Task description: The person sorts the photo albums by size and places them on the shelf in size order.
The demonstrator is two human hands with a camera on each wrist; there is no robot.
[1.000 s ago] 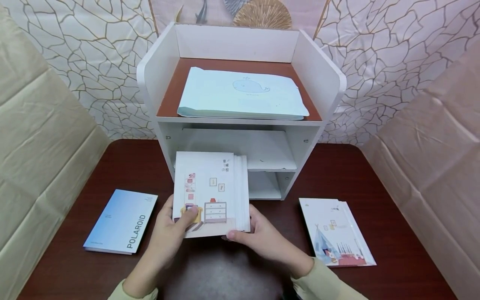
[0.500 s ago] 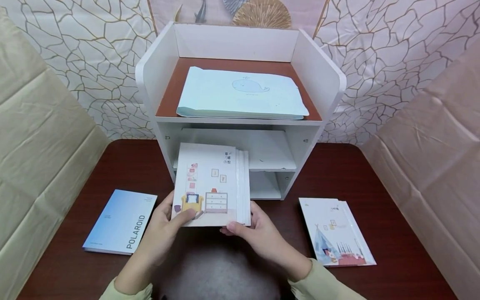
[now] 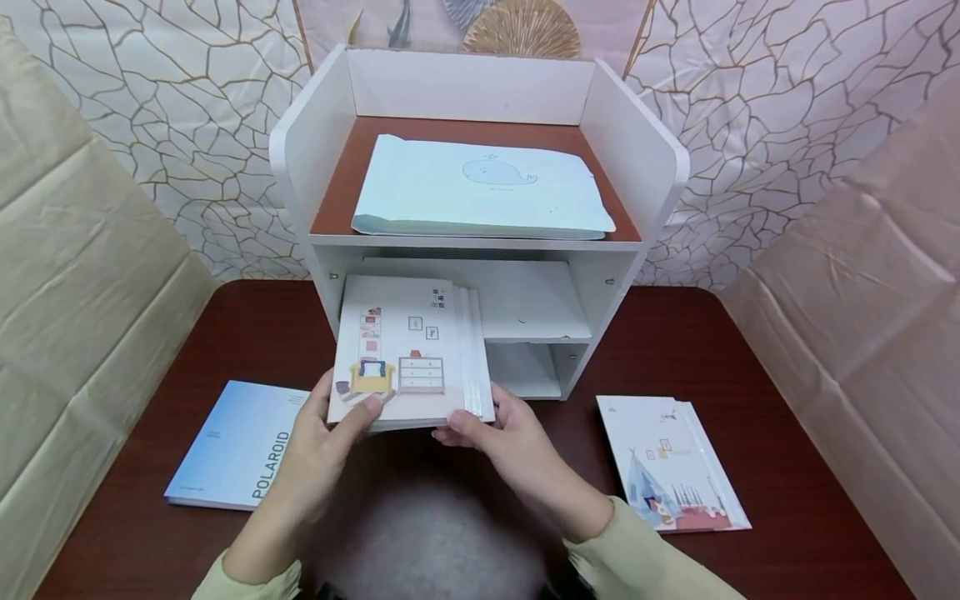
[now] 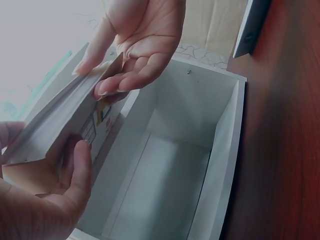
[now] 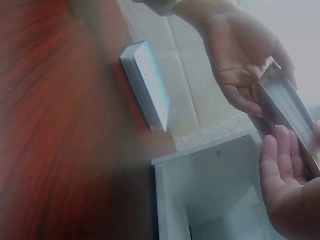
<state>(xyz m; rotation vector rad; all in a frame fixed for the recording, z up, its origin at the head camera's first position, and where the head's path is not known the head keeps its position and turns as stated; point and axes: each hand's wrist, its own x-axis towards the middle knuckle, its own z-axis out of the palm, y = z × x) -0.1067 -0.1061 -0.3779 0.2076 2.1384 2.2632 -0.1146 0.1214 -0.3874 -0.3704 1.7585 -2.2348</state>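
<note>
Both hands hold a small stack of white picture books (image 3: 408, 350) at the mouth of the shelf unit's middle compartment. The top cover shows a yellow armchair and a chest of drawers. My left hand (image 3: 318, 450) grips the near left corner, thumb on the cover and fingers underneath. At the near right corner, my right hand (image 3: 521, 450) pinches the stack the same way. In the left wrist view, the books (image 4: 65, 120) appear edge-on between the two hands. The stack covers part of the middle shelf board (image 3: 536, 304), so whether they touch cannot be told.
On the white shelf unit's (image 3: 472, 83) brown top lies a pale whale-printed packet (image 3: 480, 187). A blue POLAROID book (image 3: 228, 442) rests on the table at left, partly behind the left arm. More white picture books (image 3: 667, 467) lie at right. Below is the lower compartment (image 3: 521, 371).
Both hands have carried the picture books forward and slightly left, farther over the middle shelf. The stack looks flatter now. The left forearm now overlaps the POLAROID book.
</note>
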